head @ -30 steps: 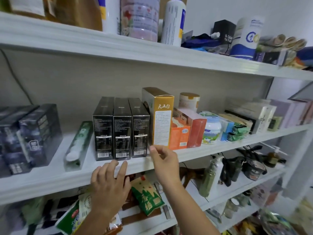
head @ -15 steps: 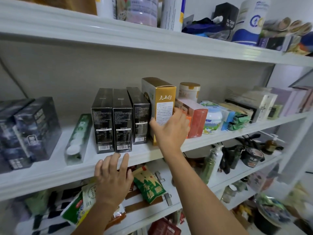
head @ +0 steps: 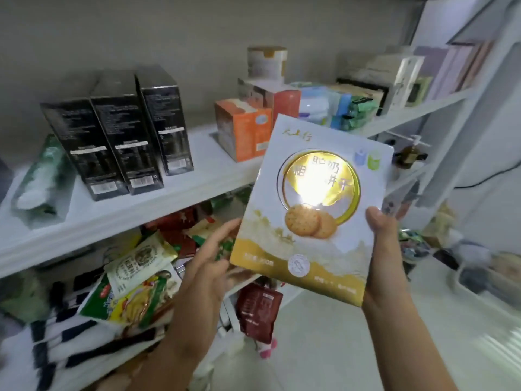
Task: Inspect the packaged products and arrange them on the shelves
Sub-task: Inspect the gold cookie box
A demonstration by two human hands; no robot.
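1. The right hand (head: 380, 263) grips the biscuit box (head: 310, 210) at its lower right edge. The thumb (head: 376, 221) presses on the front face and the other fingers are hidden behind the box.
2. The left hand (head: 208, 266) holds the box's lower left corner. One finger lies along the left edge and the thumb sits at the bottom corner; motion blur hides the rest of that grip.
3. The box is held in the air between the two hands, in front of the shelving and off every shelf. It is tilted slightly, with its front turned to the camera.
4. The front is white above a gold band. It shows a gold ring with strong glare, Chinese characters and two round biscuits.
5. On the middle shelf (head: 118, 215) behind it, three black boxes (head: 118, 131) stand upright, side by side and touching.
6. A green-and-white packet (head: 45, 176) lies flat to their left.
7. To the right of a bare stretch of shelf stands an orange box (head: 245, 131), with a red box (head: 282, 100) just behind it and a round tub with a gold lid (head: 266, 62) further back.
8. Blue and green packs (head: 349, 108) sit further right on the same shelf.
9. On the lower shelf, snack bags (head: 138, 280) lie in a loose heap, and a dark red pouch (head: 258, 311) hangs past the shelf's front edge.
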